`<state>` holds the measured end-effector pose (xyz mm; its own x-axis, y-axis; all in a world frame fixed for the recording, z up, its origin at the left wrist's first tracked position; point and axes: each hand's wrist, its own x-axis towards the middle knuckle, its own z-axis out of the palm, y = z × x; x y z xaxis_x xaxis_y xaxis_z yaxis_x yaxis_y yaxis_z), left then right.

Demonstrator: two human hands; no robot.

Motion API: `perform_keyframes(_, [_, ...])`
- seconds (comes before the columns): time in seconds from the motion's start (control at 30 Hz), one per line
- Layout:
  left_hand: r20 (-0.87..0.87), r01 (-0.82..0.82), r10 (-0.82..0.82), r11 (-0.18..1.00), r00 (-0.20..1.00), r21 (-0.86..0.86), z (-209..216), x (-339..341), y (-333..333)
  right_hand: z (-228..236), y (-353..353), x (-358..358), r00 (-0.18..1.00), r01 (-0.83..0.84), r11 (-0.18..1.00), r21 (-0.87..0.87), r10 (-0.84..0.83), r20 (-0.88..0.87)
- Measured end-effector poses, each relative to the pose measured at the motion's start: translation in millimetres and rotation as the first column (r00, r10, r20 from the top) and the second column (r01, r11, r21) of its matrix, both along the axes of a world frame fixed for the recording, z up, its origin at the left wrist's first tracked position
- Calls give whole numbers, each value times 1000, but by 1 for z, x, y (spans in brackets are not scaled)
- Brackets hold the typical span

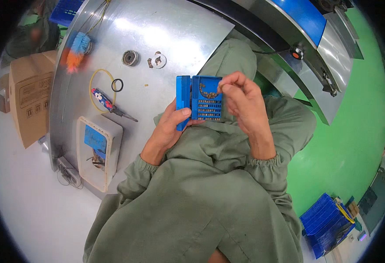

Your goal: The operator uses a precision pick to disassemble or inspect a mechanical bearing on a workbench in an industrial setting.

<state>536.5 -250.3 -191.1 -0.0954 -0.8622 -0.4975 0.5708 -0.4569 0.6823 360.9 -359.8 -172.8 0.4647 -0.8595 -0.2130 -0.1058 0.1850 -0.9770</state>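
Observation:
My left hand (164,133) grips a small blue hinged case (183,93) from below, its thumb on the left half of the open case. Rows of small metal pieces (209,110) fill the lower part of the right half, and a curved line of loose brownish pieces (207,94) lies above them. At the case's upper right edge, my right hand (247,103) is closed with thumb and forefinger pinched together. What is between those fingertips is too small to make out. The case is above my lap, beside the metal table's edge.
On the metal table (135,26) lie a round metal part (130,58), a flat disc (158,60), a yellow band (90,87), a black ring (117,85) and a screwdriver (124,115). A white bin (117,147) stands nearer me. A cardboard box (32,94) is left; machinery (306,57) rises right.

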Motion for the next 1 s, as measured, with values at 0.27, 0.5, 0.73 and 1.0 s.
perform_keyframes(0.27, [-77,-32,30,999,997,-24,0,0,-1,-4,19,-6,643,-154,682,715,-480,597])
perform_keyframes(0.5, [-67,-48,47,999,997,-12,0,-1,1,-7,19,-4,638,-106,653,750,-534,555])
perform_keyframes(0.73, [-84,-24,22,1000,996,-17,-1,1,0,-8,19,-6,596,-166,654,738,-530,603])
perform_keyframes(1.0, [-71,-25,23,1000,997,-17,-2,0,0,-5,18,-5,639,-115,678,726,-510,576])
